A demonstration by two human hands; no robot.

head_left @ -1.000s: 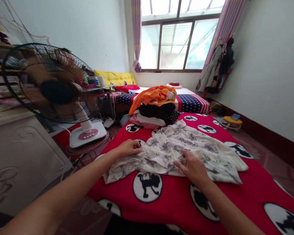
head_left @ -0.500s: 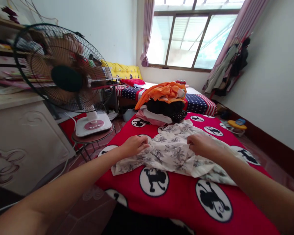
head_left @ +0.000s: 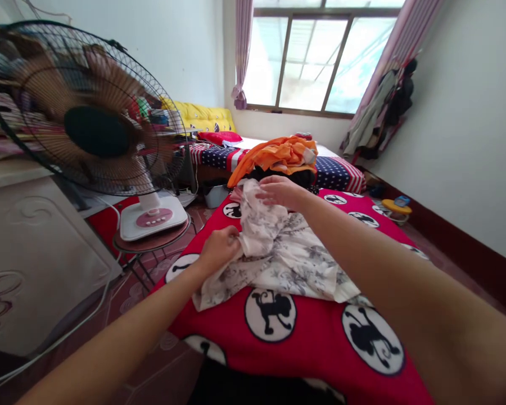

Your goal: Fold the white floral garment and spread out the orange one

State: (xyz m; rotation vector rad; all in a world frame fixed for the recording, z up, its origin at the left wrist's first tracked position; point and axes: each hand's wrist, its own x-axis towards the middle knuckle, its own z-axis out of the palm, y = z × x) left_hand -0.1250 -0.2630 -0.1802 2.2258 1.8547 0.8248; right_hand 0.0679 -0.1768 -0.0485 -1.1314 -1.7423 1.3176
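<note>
A white garment with a grey floral print lies rumpled on the red blanket with round black-and-white patches. At the garment's left side, my left hand is closed on its edge. My right hand is over the raised, bunched far part of the garment, its fingers apart and touching or just above the cloth. Just beyond my right hand stands a pile of clothes, with an orange garment on top and black cloth beneath it.
A standing fan is on a round stool at the left, beside a pale cabinet. Behind the pile is a bed with a star-patterned cover. A yellow stool stands at the right, below hanging clothes.
My right hand has moved left and away from me, and its fingers have opened. The garment's right part has been folded over toward the left. The view has shifted slightly.
</note>
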